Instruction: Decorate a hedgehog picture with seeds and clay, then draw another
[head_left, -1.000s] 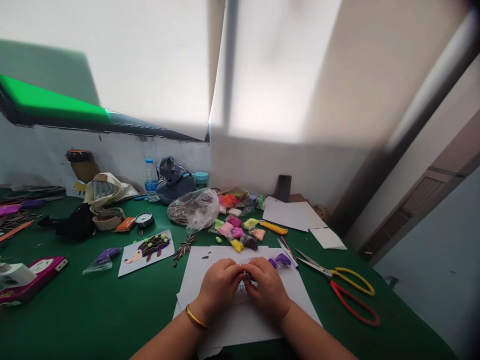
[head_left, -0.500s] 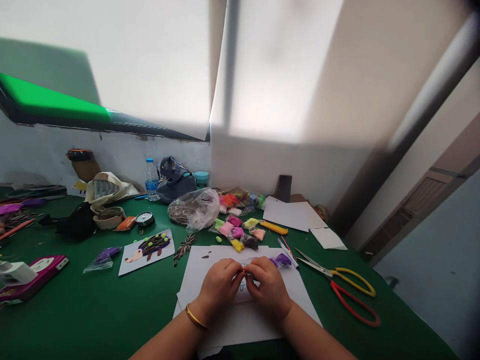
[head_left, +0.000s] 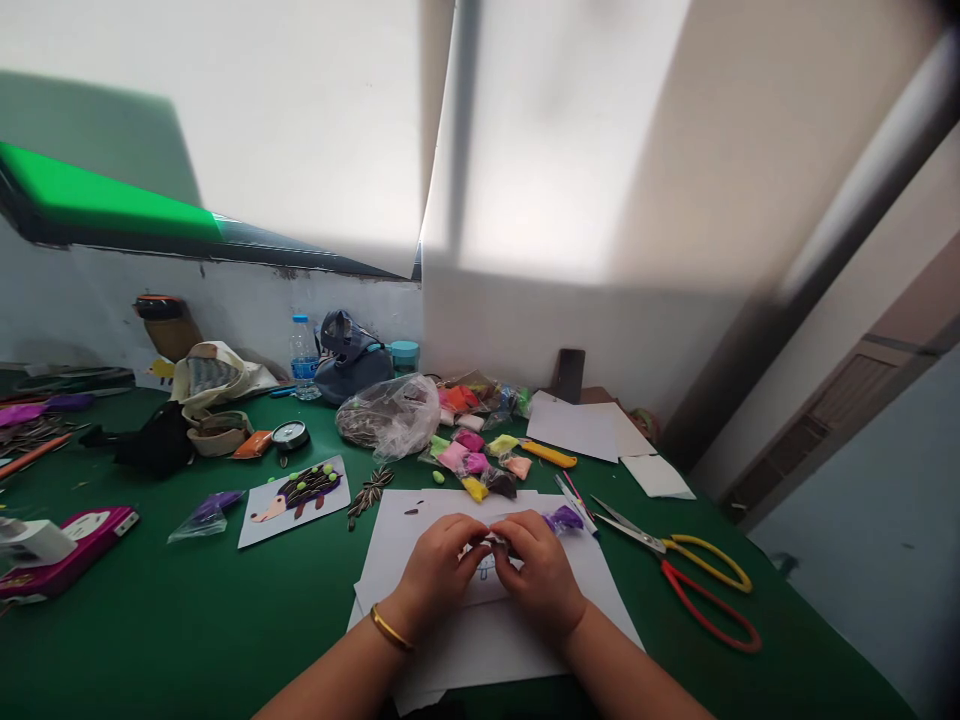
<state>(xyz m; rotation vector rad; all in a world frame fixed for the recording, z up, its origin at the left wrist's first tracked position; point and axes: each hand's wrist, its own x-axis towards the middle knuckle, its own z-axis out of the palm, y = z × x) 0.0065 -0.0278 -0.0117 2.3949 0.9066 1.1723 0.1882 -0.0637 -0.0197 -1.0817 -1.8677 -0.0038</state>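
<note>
My left hand (head_left: 442,565) and my right hand (head_left: 538,572) meet over the white paper (head_left: 487,650), fingertips pinched close together. Between them is something small, partly dark and partly pale; the fingers cover most of it. Beneath the fingers, part of a blue line drawing (head_left: 485,568) shows on the paper. Two dark seeds (head_left: 412,511) lie near the sheet's upper left. A purple clay packet (head_left: 564,519) sits just beyond my right hand. To the left, a pile of striped sunflower seeds (head_left: 370,491) lies beside a card with a hedgehog picture (head_left: 296,500).
Scissors with yellow and red handles (head_left: 667,545) lie open at right. Several coloured clay packets (head_left: 474,462), a yellow cutter (head_left: 549,454) and a clear plastic bag (head_left: 390,415) are behind the paper. A water bottle (head_left: 304,365) stands by the wall. A magenta box (head_left: 82,545) lies at left.
My fingertips have shifted slightly, and more of the small thing between them shows. More of the blue drawing is visible below. Both hands stay in nearly the same place.
</note>
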